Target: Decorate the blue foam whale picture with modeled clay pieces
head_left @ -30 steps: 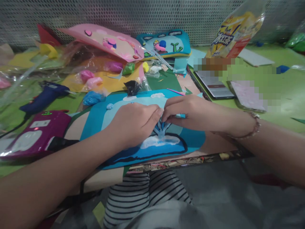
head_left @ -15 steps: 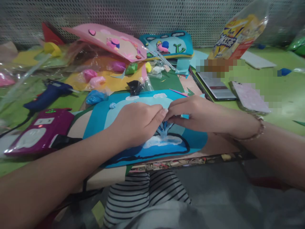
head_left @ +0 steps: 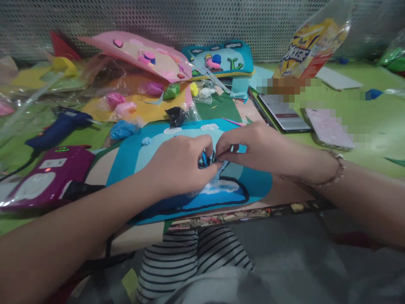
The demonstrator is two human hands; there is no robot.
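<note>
From where I stand, both hands are at work over the card [head_left: 257,185], which lies in front of the person; take its middle as the clock's centre and straight ahead as twelve. The left hand [head_left: 188,164] lies across the card, thumb and forefinger curved apart, with blue and black strips [head_left: 205,160] showing in the gap; I see nothing clasped in it. The right hand [head_left: 243,145] comes in from three, thumb and finger bent almost tip to tip at the strips, beside the left thumb; whether they pinch anything I cannot tell. Below the fingers, towards five, sits a blue shape [head_left: 218,200] edged in black, with a white patch [head_left: 221,187] on it. Bagged black clay [head_left: 176,117] touches the card's edge at eleven, and blue clay [head_left: 123,130] is at ten. Farther out are the glue gun [head_left: 57,128] towards ten, a purple socket [head_left: 47,177] at nine, a phone [head_left: 284,113] at two, and a snack bag [head_left: 303,52] between one and two.
</note>
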